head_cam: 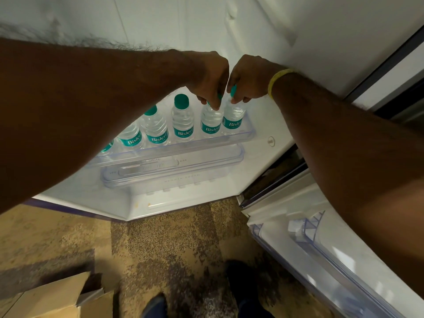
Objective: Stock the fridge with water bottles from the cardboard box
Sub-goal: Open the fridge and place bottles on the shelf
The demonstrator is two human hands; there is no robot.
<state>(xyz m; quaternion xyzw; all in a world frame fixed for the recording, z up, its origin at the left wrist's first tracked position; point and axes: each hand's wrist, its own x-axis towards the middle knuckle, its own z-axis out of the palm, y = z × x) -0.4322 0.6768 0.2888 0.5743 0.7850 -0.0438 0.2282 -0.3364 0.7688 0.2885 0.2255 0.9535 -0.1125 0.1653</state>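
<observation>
Teal-capped water bottles (182, 120) stand upright along the clear fridge tray (249, 134).

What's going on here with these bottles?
A person is stocking a fridge. The left hand holds a water bottle by its cap; the right hand holds a second bottle, at the right end of the row on the clear shelf. Four more bottles stand beside them. The cardboard box sits on the floor.

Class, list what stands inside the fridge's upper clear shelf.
Six water bottles show in the clear shelf; left hand and right hand each pinch a cap. The left forearm hides most of the sixth and anything beyond.
</observation>
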